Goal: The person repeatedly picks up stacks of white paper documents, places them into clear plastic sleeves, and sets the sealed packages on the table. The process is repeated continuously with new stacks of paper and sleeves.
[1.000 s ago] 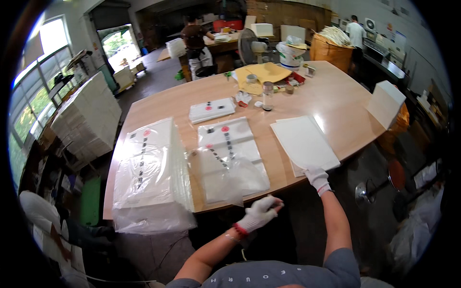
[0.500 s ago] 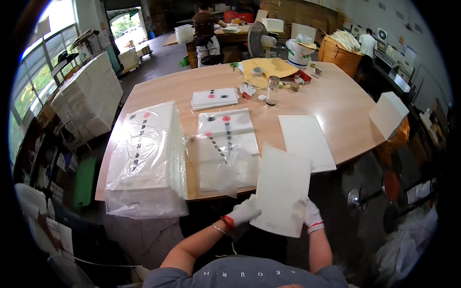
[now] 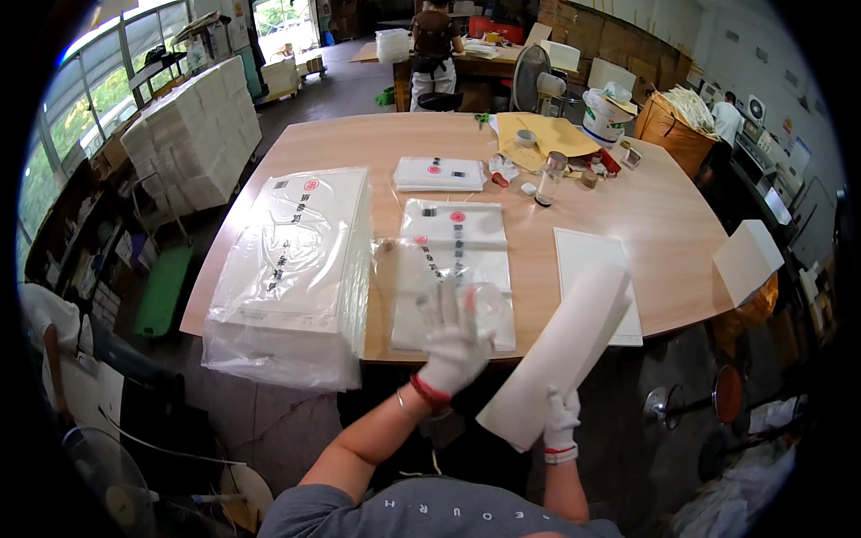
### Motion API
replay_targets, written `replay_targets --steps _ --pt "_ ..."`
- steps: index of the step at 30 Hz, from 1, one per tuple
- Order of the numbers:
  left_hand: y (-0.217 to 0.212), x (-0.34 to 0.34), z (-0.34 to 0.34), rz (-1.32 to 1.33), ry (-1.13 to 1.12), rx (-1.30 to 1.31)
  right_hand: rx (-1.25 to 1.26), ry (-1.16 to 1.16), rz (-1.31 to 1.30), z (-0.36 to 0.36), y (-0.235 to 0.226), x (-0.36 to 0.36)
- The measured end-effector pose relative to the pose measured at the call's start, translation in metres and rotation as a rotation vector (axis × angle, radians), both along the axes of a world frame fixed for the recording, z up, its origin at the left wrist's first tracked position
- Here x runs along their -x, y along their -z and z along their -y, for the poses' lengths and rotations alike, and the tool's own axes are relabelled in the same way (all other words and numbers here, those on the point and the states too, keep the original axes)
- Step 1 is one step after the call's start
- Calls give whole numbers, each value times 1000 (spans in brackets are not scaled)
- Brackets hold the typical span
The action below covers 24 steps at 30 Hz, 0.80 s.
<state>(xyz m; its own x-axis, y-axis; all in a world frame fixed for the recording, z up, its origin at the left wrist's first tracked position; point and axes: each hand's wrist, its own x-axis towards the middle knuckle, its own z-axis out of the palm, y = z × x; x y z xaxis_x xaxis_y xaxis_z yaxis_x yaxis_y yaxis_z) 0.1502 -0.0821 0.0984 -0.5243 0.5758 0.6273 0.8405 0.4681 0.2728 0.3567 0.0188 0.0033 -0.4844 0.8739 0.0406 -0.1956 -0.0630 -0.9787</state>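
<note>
My right hand [image 3: 561, 423], in a white glove with a red cuff, grips the lower edge of a curved batch of white paper sheets [image 3: 552, 359], tilted in front of the table. Gloved too and slightly blurred, my left hand [image 3: 456, 341] has its fingers spread over the near part of a clear printed plastic bag [image 3: 489, 238] on the table, holding nothing. I cannot tell whether it touches the bag. Further left lies a tall pile of filled plastic bags [image 3: 314, 242] with loose clear ends. A flat white stack of paper [image 3: 587, 251] lies behind the held sheets.
On the wooden table [image 3: 359, 139] are a folded bag pack [image 3: 417, 179], a glass jar [image 3: 550, 184], tape rolls and yellow paper [image 3: 560, 139]. A white block [image 3: 749, 260] stands at the right edge. Beyond are a fan [image 3: 531, 76], a bucket [image 3: 605, 117] and two people. A stool [image 3: 726, 394] is at right.
My left hand has let go of the paper sheets and moved up over the plastic bag, fingers spreading. The sheets, now only in my right hand, have tilted and curled. The view has shifted.
</note>
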Motion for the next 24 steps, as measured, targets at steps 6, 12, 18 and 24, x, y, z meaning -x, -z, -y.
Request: replay_targets --steps 6,12,18,24 --pt "23 81 -8 1496 687 -375 -804 37 391 -10 -58 -39" --pt "7 64 -27 1232 488 -328 -1074 -362 759 -5 -88 2" --pt "26 -16 -29 607 564 236 -766 -599 1121 -27 -62 69" --pt "149 52 -9 451 574 253 -1118 267 536 -28 13 137"
